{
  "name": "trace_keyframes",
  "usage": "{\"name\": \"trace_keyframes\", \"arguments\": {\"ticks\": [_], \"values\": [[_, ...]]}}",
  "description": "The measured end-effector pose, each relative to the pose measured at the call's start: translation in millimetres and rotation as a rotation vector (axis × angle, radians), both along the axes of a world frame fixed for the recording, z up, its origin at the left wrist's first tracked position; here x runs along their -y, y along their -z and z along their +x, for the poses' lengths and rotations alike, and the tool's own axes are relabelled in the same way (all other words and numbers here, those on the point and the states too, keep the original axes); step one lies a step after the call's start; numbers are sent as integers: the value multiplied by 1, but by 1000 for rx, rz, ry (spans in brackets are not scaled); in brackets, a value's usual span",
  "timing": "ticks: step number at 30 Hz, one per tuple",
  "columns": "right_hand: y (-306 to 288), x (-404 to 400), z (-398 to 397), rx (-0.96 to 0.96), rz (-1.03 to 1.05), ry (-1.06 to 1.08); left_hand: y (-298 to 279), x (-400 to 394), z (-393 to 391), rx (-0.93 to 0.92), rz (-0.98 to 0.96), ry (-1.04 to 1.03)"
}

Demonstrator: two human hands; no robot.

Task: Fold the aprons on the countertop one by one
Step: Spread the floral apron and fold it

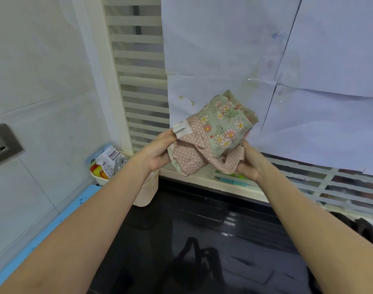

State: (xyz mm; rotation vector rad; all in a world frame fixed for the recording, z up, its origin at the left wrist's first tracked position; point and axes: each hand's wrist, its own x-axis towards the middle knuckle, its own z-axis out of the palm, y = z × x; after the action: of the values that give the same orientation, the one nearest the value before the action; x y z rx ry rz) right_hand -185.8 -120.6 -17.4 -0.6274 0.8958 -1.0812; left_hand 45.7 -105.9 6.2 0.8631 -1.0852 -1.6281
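Observation:
A small folded apron (215, 132), green floral cloth with pink polka-dot trim, is held up in the air above the dark glossy countertop (202, 230), in front of the window. My left hand (160, 151) grips its left edge by the white frill. My right hand (249, 164) pinches the lower right corner, where a polka-dot strap hangs. A dark cloth (363, 228) lies at the right edge of the counter, mostly out of view.
A cream tub (147, 187) with packets stands at the back left of the counter, against the tiled wall. Sheets of paper (308, 60) cover the window. A wall socket (3, 143) sits at far left. Blue edging (43, 234) runs along the counter's left side.

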Motion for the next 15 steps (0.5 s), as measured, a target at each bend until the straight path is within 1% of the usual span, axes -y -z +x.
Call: {"name": "trace_keyframes", "arguments": {"ticks": [2, 4, 6, 7, 8, 10, 11, 12, 13, 15], "values": [[-8, 5, 2, -58, -76, 119, 2, 1, 1, -17, -3, -15], [-11, 7, 2, -169, -125, 258, 5, 4, 1, -54, -3, -51], [-8, 5, -1, -306, -123, 350, 7, 8, -1, -80, 5, -140], [-4, 5, -4, -460, -107, 376, 7, 11, -2, -85, 19, -205], [1, 5, -6, -695, -95, 369, 9, 15, -2, -86, 46, -280], [6, 2, -6, -1170, -120, 267, 12, 24, -1, -75, 128, -424], [7, 1, -3, -1330, -178, 221, 13, 26, 0, -78, 166, -471], [8, 1, 0, -1444, -290, 190, 15, 27, 2, -81, 197, -501], [6, 0, 5, -1528, -447, 155, 15, 28, 3, -88, 224, -527], [1, -5, 12, -1665, -833, 35, 13, 30, 5, -121, 249, -567]]}}
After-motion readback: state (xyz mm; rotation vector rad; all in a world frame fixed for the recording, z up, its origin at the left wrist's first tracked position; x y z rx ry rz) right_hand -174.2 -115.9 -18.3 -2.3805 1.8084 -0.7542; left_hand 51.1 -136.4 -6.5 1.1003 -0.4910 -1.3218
